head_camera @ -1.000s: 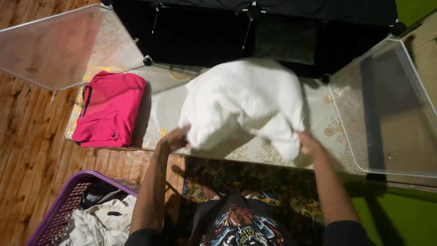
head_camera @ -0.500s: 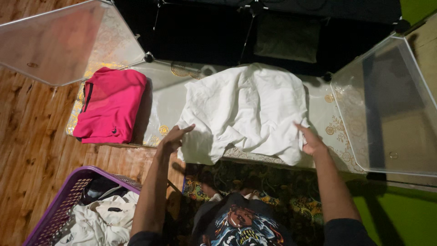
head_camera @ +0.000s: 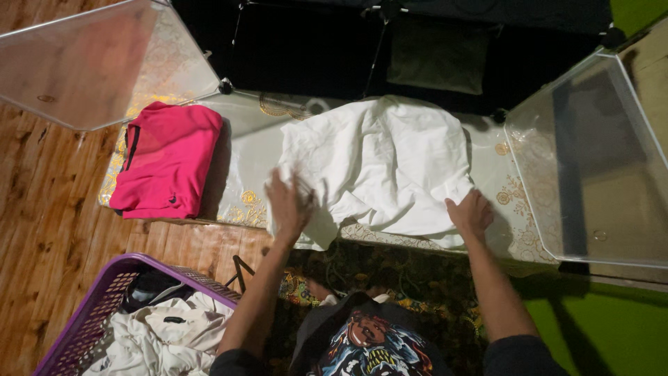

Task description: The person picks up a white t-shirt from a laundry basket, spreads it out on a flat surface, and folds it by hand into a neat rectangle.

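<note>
White garment is lying spread but rumpled on the pale patterned surface, not yet folded. Left hand is pressing flat and open at its 8 o'clock corner, right hand open at 4 o'clock; a folded pink shirt is sitting at 9 o'clock, more laundry waiting in the purple basket.

Floor: we see warm wooden planks at left, green flooring at right.
Furniture: we face dark cabinet cubes with clear panel doors swung open.
Light: we find it dim.

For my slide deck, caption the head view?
Both hands, left hand and right hand, flat on a white garment beside a folded pink shirt.
</note>
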